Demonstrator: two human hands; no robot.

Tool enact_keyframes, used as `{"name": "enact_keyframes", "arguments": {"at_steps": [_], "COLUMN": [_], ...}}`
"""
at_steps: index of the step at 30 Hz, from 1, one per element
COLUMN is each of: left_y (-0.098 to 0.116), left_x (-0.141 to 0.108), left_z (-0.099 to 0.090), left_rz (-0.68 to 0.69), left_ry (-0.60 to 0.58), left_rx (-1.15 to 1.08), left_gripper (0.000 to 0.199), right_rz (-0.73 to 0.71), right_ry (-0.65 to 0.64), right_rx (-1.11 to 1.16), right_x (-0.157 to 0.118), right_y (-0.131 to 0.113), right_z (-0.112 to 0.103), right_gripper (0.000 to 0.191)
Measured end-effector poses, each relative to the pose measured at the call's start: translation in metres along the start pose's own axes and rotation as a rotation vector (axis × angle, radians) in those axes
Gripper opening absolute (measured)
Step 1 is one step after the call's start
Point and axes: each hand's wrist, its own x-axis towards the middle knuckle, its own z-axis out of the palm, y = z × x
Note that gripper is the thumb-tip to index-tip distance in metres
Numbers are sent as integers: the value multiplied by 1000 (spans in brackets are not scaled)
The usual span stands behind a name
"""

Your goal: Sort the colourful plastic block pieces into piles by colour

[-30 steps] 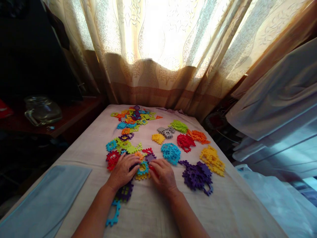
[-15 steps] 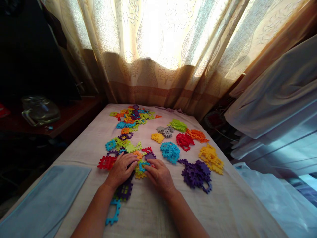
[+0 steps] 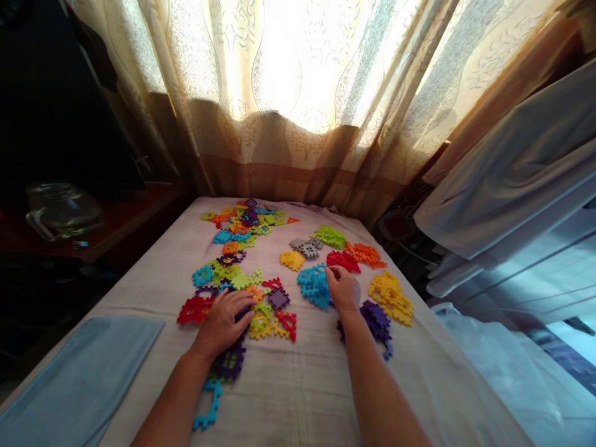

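Left hand (image 3: 226,321) is resting loosely open, palm down, on mixed interlocking plastic tiles (image 3: 241,281); right hand (image 3: 343,290) is holding its fingertips bunched at the blue tile pile (image 3: 311,285), any grip unclear. Single-colour piles (image 3: 343,261) are lying nearby on pale cloth (image 3: 302,385), patterned curtains (image 3: 298,146) hanging behind, glass jug (image 3: 65,212) standing left.

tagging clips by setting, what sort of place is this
Probably a room in a home: patterned curtains lit from behind, a glass jug on dark furniture, and colourful toy-like pieces on a pale cloth.
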Motion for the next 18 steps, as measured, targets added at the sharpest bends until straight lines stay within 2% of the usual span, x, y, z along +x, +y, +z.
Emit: {"name": "enact_keyframes", "arguments": {"at_steps": [5,10,15,18], "left_y": [-1,-1,-2,-4], "left_x": [0,0,1,3], "left_z": [0,1,1,-2], "left_rz": [5,18,-3,-22], "left_ry": [-2,17,11,23], "left_rx": [5,5,-41,-110], "left_gripper": [23,22,28,32], "right_rz": [50,-10,-227,-391], "right_ry": [-29,49,140,118], "right_rx": [-62,-84,73,153], "right_x": [1,-4,-29,-57], "right_y": [6,12,10,-2], "right_z": [5,6,3,3], "right_gripper": [27,29,31,30]}}
